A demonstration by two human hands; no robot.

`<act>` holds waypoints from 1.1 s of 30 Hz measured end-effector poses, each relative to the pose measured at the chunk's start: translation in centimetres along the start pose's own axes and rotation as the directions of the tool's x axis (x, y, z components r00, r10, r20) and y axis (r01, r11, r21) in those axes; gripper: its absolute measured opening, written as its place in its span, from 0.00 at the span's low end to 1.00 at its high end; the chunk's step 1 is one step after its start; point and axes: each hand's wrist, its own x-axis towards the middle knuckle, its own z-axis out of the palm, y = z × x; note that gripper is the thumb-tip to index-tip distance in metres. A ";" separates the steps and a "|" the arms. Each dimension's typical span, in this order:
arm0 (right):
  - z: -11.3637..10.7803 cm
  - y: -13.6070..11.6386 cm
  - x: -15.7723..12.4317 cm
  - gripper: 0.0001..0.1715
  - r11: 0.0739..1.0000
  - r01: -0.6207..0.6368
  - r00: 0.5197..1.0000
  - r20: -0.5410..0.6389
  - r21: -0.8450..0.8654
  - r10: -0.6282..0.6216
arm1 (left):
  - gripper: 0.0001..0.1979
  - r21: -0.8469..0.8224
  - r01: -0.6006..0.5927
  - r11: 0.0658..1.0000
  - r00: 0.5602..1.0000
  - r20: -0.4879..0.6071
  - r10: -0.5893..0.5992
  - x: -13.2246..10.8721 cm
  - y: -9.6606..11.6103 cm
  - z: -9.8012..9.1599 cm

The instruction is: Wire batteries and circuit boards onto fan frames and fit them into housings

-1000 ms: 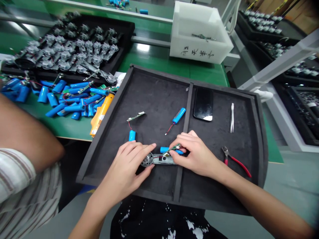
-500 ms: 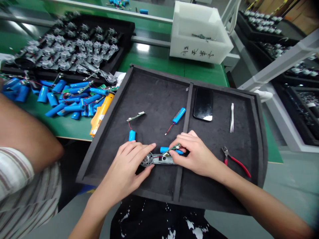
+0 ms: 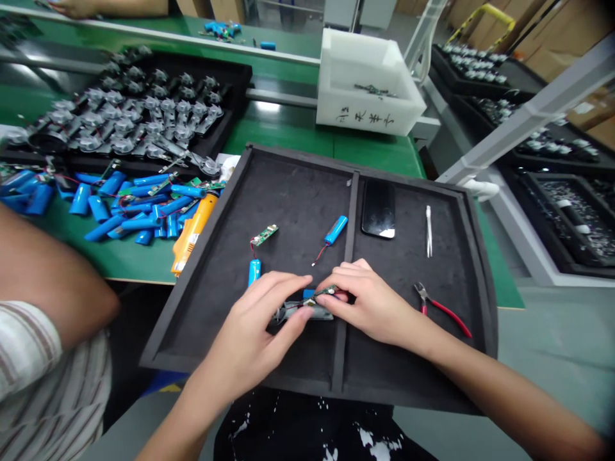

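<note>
My left hand (image 3: 254, 326) grips a grey plastic housing (image 3: 312, 312), with its fingers lying across the housing's round end and hiding much of it. My right hand (image 3: 365, 304) pinches a small green circuit board (image 3: 324, 294) just above the housing, and a blue cylindrical cell (image 3: 308, 293) shows beneath it. Wires run from the board, but their ends are hidden. On the black foam tray (image 3: 307, 192), a loose green board (image 3: 264, 235) is wired to a blue cell (image 3: 254, 272), left of my hands. Another wired blue cell (image 3: 336, 230) lies farther up.
The tray also holds a phone (image 3: 378, 208), tweezers (image 3: 428, 230) and red-handled cutters (image 3: 435, 304). Left of it are blue cells (image 3: 120, 214) and a yellow tool (image 3: 192, 230). A co-worker's arm (image 3: 48, 282) and striped sleeve (image 3: 33, 365) intrude at left.
The view has shifted and tilted slightly. My hands have closed together over the housing, and my left fingers now cover its round end and middle. The board stays pinched in my right hand.
</note>
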 end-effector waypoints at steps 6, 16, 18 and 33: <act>0.5 -0.6 -0.1 0.15 0.984 -0.071 0.991 -0.124 -0.162 0.051 | 0.15 -0.086 -0.058 0.995 0.998 0.027 0.060 3.3 0.9 1.9; 0.7 -0.9 0.1 0.12 0.993 -0.022 0.995 -0.101 -0.116 0.011 | 0.02 -0.038 0.003 0.999 1.000 -0.011 -0.003 2.8 0.5 1.3; 0.4 -1.0 0.1 0.08 0.999 -0.012 0.997 -0.076 -0.034 0.009 | 0.02 -0.035 -0.013 0.999 0.998 -0.057 0.011 2.6 0.8 1.1; 1.3 -1.9 -0.2 0.03 0.970 0.062 0.957 -0.289 0.236 0.009 | 0.08 -0.131 0.019 0.991 0.989 -0.143 -0.038 1.2 0.7 0.4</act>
